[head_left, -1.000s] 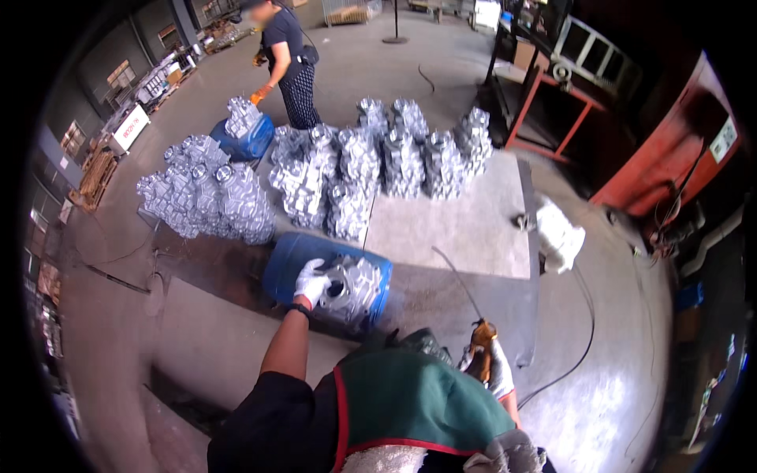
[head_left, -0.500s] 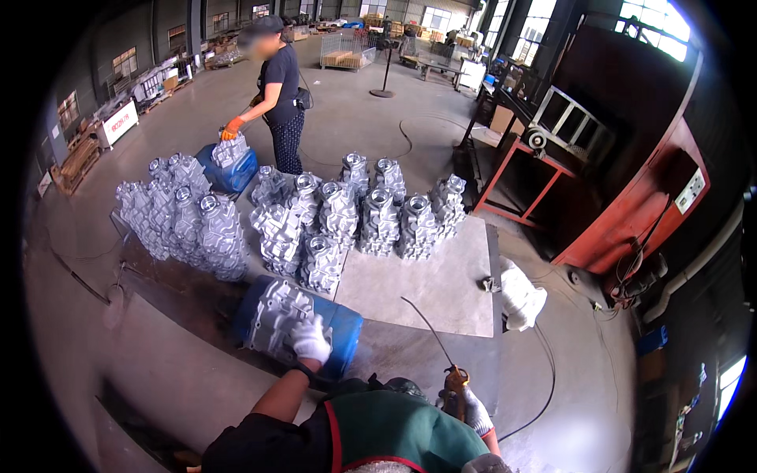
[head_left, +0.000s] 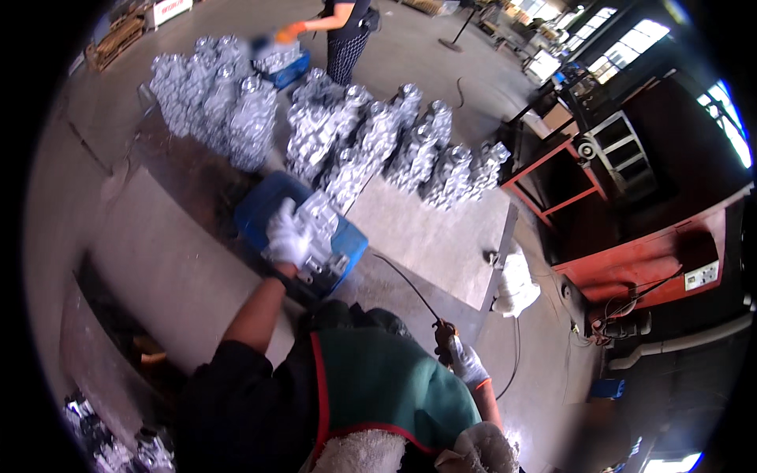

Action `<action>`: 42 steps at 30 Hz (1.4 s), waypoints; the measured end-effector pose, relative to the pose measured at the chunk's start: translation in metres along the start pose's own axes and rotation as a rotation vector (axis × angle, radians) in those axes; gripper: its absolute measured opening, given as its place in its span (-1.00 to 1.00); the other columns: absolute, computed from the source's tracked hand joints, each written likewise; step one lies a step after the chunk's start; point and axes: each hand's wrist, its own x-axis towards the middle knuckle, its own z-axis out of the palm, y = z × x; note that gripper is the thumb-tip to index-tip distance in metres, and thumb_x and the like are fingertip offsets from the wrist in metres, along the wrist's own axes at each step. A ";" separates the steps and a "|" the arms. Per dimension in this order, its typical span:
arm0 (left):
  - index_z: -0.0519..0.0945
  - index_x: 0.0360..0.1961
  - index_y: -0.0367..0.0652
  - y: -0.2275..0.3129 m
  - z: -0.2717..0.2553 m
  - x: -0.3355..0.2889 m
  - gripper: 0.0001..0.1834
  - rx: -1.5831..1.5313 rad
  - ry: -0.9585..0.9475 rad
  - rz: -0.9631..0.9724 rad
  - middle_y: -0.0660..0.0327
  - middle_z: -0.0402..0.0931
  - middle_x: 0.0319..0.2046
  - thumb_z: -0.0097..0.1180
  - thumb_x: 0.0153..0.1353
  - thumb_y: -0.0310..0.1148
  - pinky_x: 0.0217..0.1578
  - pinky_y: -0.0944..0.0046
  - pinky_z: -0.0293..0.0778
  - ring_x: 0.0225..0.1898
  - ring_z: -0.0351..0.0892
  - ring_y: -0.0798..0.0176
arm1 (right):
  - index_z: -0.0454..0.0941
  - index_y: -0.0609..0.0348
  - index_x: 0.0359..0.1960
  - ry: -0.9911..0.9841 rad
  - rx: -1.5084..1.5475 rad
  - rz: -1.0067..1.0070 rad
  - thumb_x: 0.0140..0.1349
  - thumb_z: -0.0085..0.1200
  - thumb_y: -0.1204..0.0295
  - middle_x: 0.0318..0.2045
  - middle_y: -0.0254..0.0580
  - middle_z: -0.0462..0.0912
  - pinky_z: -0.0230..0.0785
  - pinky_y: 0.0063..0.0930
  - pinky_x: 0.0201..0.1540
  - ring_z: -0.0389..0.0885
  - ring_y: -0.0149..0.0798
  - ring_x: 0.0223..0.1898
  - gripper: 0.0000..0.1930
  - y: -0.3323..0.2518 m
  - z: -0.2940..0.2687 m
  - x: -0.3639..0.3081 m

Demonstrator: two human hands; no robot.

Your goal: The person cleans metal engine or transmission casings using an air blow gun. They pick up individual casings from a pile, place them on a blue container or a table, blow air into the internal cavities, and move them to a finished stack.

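Observation:
My left hand (head_left: 289,238), in a white glove, is on a grey metal casting (head_left: 320,214) and grips its near left side; motion smears the fingers a little. Under the casting lies a blue plastic drum (head_left: 265,191) on its side. My right hand (head_left: 468,366), also gloved, is closed around the handle of an air blow gun (head_left: 446,337). Its long, thin, bent nozzle (head_left: 408,285) points up and left toward the drum, apart from the casting.
Rows of similar castings (head_left: 371,142) stand beyond the drum, next to a bare metal sheet (head_left: 441,229). A co-worker (head_left: 347,31) in orange gloves handles another casting at the far side. A white sack (head_left: 516,284) and a red machine (head_left: 646,252) are on the right.
The view has tilted and shifted. My left hand has moved from the casting's right end to its left side, and the casting has turned. The blow gun stays in my right hand.

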 end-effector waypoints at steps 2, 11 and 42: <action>0.38 0.03 -0.27 -0.050 -0.005 0.015 -0.32 0.153 0.215 -0.051 -0.09 0.48 -0.10 0.00 0.14 0.14 -0.03 0.08 0.36 -0.07 0.46 -0.08 | 0.48 0.27 -0.09 -0.040 0.131 -0.112 0.22 -0.18 -0.19 -0.39 -0.21 0.58 0.34 -0.48 -0.37 0.49 -0.38 -0.47 -0.33 -0.033 0.018 -0.006; 0.35 0.14 -0.13 -0.057 0.015 0.022 -0.21 0.348 -0.246 -0.251 -0.05 0.36 0.10 -0.27 0.16 0.33 0.09 0.06 0.27 0.13 0.33 -0.06 | 0.46 0.34 -0.36 0.100 -0.243 -0.176 0.31 -0.20 0.00 -0.62 -0.08 0.54 0.33 -0.33 -0.46 0.52 -0.23 -0.58 -0.47 -0.112 0.076 0.089; 0.56 -0.18 -0.44 -0.145 0.020 0.082 0.05 0.282 -0.316 -0.669 -0.26 0.49 -0.13 -0.68 0.16 0.41 0.04 -0.01 0.34 0.02 0.44 -0.20 | 0.31 0.12 -0.01 -0.365 0.689 0.206 0.14 -0.21 -0.29 -0.29 -0.14 0.50 0.48 -0.17 -0.32 0.56 -0.18 -0.33 -0.29 -0.035 0.030 0.083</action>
